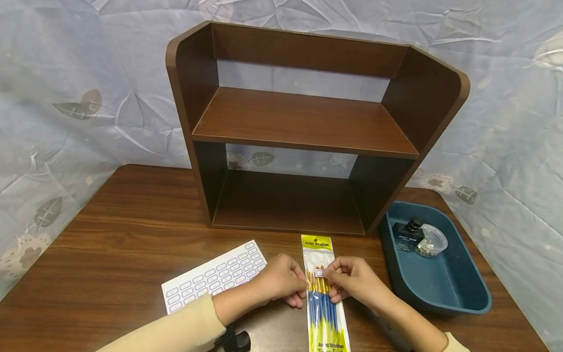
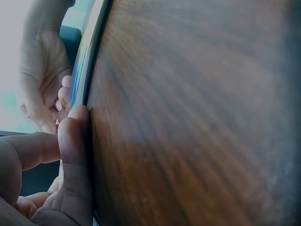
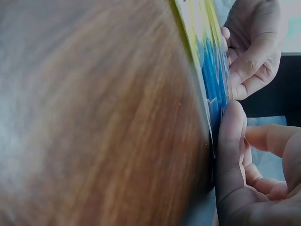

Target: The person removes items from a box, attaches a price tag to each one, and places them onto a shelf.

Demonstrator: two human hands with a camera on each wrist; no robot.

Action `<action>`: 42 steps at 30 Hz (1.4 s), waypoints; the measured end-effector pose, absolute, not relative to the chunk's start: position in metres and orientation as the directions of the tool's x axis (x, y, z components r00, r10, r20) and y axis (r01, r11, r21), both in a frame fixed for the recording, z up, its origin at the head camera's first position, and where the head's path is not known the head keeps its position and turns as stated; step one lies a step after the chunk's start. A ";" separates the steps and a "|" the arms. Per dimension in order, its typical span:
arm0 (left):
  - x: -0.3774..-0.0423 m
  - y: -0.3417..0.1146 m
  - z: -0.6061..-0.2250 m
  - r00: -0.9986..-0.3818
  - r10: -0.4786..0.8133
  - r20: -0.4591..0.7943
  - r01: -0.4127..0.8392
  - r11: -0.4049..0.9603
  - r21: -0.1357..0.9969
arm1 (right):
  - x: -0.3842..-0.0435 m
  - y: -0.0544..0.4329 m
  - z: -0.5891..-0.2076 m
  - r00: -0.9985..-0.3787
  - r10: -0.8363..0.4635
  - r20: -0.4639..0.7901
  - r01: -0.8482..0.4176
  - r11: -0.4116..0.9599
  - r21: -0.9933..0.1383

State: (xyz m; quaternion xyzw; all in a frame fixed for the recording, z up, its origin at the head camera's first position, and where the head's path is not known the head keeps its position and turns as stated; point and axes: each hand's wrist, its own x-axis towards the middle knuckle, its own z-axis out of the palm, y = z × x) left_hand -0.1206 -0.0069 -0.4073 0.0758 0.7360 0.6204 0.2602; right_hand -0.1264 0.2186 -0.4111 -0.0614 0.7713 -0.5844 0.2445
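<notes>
A clear packet of paintbrushes (image 1: pixel 322 308) with blue handles and a yellow header lies upright in front of me on the table. My right hand (image 1: pixel 358 283) pinches a small white label with a blue border (image 1: pixel 319 273) between thumb and forefinger, over the brush tips. At the packet's left edge, my left hand (image 1: pixel 283 281) has its thumb and forefinger together, gripping the edge; its other fingers are curled. In the left wrist view the packet (image 2: pixel 83 61) shows edge-on beside both hands. A white sheet of blue-bordered labels (image 1: pixel 215 274) lies partly under my left forearm.
A brown two-tier shelf (image 1: pixel 303 122) stands behind the packet. On the right sits a blue bin (image 1: pixel 453 278) holding a black bottle (image 1: pixel 408 235) and a clear round container (image 1: pixel 432 240). A dark object (image 1: pixel 237 341) lies by my left sleeve.
</notes>
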 end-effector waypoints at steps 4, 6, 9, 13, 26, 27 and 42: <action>-0.121 -0.007 -0.407 -0.855 0.432 -0.286 -0.205 0.224 0.953 | -0.127 0.218 -0.412 -0.878 -0.377 -0.293 0.173 0.321 -0.931; -0.121 -0.007 -0.407 -0.855 0.432 -0.288 -0.207 0.226 0.952 | -0.127 0.217 -0.412 -0.882 -0.374 -0.287 0.163 0.329 -0.930; -0.121 -0.006 -0.406 -0.854 0.431 -0.292 -0.211 0.227 0.951 | -0.127 0.216 -0.412 -0.890 -0.367 -0.272 0.141 0.347 -0.927; -0.120 -0.006 -0.405 -0.853 0.428 -0.298 -0.217 0.227 0.949 | -0.127 0.214 -0.412 -0.901 -0.353 -0.252 0.108 0.379 -0.919; -0.121 -0.006 -0.408 -0.853 0.427 -0.299 -0.218 0.230 0.949 | -0.125 0.207 -0.409 -0.933 -0.307 -0.187 -0.014 0.550 -0.835; -0.121 -0.006 -0.408 -0.853 0.427 -0.300 -0.218 0.231 0.948 | -0.125 0.207 -0.409 -0.934 -0.305 -0.185 -0.020 0.563 -0.826; -0.119 -0.007 -0.406 -0.855 0.426 -0.297 -0.211 0.238 0.948 | -0.123 0.203 -0.407 -0.950 -0.254 -0.184 -0.010 0.610 -0.793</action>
